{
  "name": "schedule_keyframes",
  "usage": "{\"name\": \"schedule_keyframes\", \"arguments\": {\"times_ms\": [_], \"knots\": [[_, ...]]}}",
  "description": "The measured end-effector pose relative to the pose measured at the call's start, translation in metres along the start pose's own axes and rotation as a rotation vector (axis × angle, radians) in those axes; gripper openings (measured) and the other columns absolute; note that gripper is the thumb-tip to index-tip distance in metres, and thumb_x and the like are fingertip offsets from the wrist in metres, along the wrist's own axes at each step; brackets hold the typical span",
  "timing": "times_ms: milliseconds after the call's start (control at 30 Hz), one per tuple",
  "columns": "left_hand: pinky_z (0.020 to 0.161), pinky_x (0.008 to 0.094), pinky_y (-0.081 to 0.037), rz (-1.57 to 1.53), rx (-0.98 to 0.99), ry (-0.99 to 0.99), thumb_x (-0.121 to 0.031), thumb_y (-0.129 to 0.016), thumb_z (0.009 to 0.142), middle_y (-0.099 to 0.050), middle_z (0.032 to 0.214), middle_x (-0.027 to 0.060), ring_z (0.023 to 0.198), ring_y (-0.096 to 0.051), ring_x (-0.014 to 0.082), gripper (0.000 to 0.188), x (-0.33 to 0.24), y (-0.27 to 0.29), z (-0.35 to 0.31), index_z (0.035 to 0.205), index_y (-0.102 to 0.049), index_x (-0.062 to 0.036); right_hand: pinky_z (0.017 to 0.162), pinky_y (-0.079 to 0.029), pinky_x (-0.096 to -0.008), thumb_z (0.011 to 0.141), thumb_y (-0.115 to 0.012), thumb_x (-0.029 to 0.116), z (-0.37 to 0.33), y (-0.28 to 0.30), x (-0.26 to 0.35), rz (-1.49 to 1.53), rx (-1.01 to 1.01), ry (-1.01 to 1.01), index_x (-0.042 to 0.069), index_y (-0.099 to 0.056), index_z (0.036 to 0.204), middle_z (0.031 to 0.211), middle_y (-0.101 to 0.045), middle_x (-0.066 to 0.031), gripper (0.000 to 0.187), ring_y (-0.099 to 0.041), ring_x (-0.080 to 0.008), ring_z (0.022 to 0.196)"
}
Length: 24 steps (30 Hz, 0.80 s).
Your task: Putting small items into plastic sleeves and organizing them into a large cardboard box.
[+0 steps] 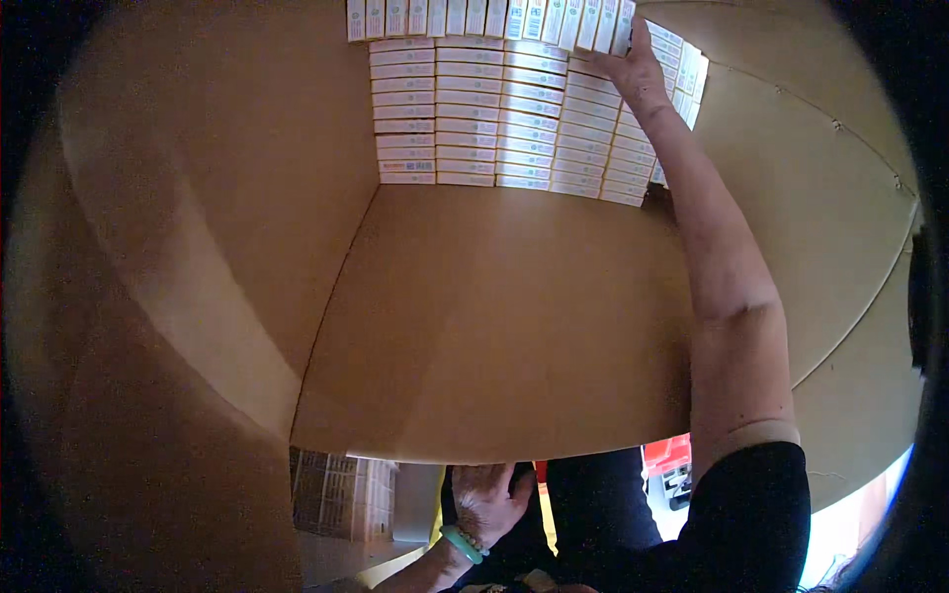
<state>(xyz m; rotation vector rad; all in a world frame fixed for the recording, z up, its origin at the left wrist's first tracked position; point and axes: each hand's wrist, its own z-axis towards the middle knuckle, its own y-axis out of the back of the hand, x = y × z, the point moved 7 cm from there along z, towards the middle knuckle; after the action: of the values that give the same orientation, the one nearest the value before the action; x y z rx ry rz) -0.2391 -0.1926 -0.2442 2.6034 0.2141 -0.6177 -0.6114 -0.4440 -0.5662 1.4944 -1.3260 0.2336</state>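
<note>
Inside a large brown cardboard box, thin white cartons with yellowish edges (pixel 470 114) lie flat in several columns against the far end. Along their top runs a row of similar cartons (pixel 445 18) standing on edge. My right arm reaches deep into the box. My right hand (pixel 641 74) is closed around the right end of the upright row, thumb at the cartons' lower front and fingers at their side; some fingertips are hidden. My left hand (pixel 489 506), with a green bangle and a beaded bracelet at the wrist, is low at the box's near edge, its fingers mostly hidden.
The box's bottom panel (pixel 494 316) stretches between the stacks and the near edge. Tall cardboard walls stand at left (pixel 178 247) and right (pixel 820 217). Beyond the near edge are a pale slatted crate (pixel 341 494) and a red object (pixel 668 453).
</note>
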Motion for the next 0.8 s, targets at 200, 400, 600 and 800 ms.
{"name": "schedule_keyframes", "arguments": {"times_ms": [200, 400, 600, 800], "knots": [[0.080, 0.0469, -0.041, 0.037, -0.050, -0.003, -0.022, -0.074, 0.064, -0.060, 0.107, 0.0105, 0.099, -0.056, 0.0323, 0.052, -0.001, 0.006, 0.002, 0.112, -0.057, -0.0119, 0.087, -0.048, -0.0354, 0.081, -0.061, 0.019, -0.041, 0.022, 0.023, -0.416, -0.324, 0.144, 0.005, -0.053, 0.117, 0.113, -0.059, -0.0175, 0.039, -0.059, -0.0309, 0.103], [0.079, 0.0454, -0.042, -0.009, -0.043, -0.008, -0.022, -0.073, 0.065, -0.060, 0.106, 0.0101, 0.097, -0.056, 0.0318, 0.047, 0.001, 0.004, 0.003, 0.109, -0.058, -0.0129, 0.074, -0.051, -0.0398, 0.082, -0.055, 0.012, -0.071, -0.022, 0.036, -0.553, -0.020, 0.336, 0.012, -0.063, 0.098, 0.094, -0.064, -0.0108, 0.018, -0.063, -0.0328, 0.084], [0.077, 0.0447, -0.043, -0.016, -0.044, -0.018, -0.022, -0.073, 0.065, -0.060, 0.103, 0.0104, 0.094, -0.057, 0.0310, 0.045, -0.007, 0.003, 0.007, 0.105, -0.058, -0.0101, 0.078, -0.050, -0.0425, 0.082, -0.049, 0.013, -0.036, -0.060, 0.044, -0.651, 0.145, 0.381, 0.010, -0.063, 0.098, 0.096, -0.064, -0.0176, 0.022, -0.061, -0.0366, 0.087], [0.074, 0.0446, -0.043, -0.028, -0.122, 0.039, -0.026, -0.072, 0.067, -0.062, 0.089, 0.0103, 0.087, -0.058, 0.0297, 0.034, -0.008, 0.011, 0.003, 0.093, -0.060, -0.0069, 0.085, -0.048, -0.0433, 0.081, -0.049, 0.016, -0.061, -0.069, 0.063, -0.709, 0.436, 0.167, 0.008, -0.060, 0.107, 0.107, -0.062, -0.0186, 0.029, -0.059, -0.0365, 0.098]]}}
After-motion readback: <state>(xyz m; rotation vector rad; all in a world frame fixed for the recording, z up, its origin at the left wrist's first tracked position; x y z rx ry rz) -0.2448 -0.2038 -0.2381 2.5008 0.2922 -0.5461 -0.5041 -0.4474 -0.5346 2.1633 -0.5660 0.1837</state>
